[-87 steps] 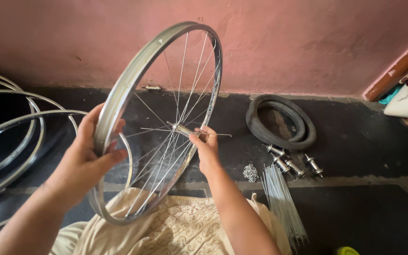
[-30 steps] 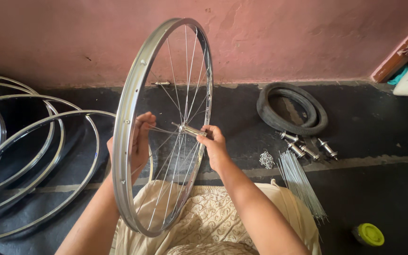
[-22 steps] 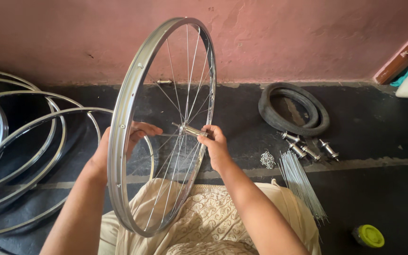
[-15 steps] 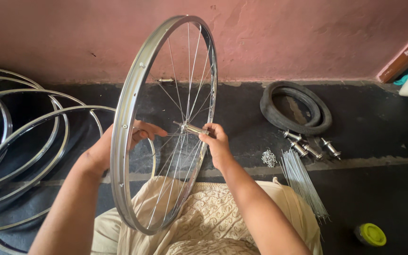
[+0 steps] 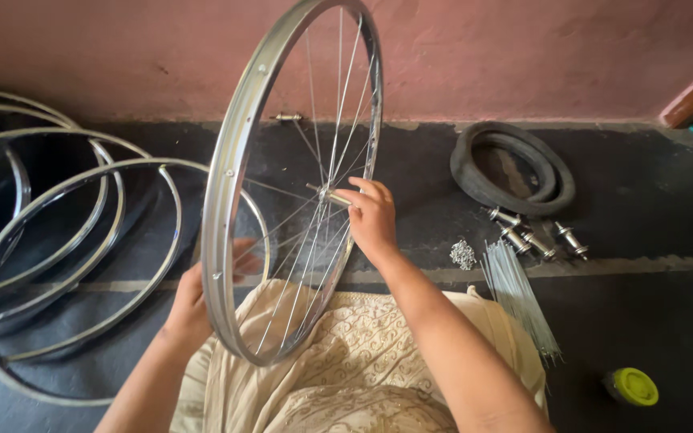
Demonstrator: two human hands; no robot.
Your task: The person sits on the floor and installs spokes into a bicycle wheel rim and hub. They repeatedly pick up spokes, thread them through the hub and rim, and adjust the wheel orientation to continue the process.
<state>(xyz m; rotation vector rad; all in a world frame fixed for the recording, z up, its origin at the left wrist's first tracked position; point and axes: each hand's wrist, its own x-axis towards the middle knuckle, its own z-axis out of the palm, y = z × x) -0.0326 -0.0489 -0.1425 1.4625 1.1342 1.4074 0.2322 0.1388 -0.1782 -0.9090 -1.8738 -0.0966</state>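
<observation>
While the right hand (image 5: 372,218) pinches the wheel (image 5: 282,184) hub, the left hand (image 5: 202,301) grips its rim.

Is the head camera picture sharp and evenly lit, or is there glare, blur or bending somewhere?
Head view: soft, even light, no hard shadows; mild glare along the wheel rim; the left hand behind it and the right hand at the hub look sharp; the bare rims at the left edge bow, as through a wide lens.

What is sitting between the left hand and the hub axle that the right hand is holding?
The wheel's spokes and rim do. The left hand is behind the upright wheel, while the right hand holds the hub axle on the near side.
</observation>
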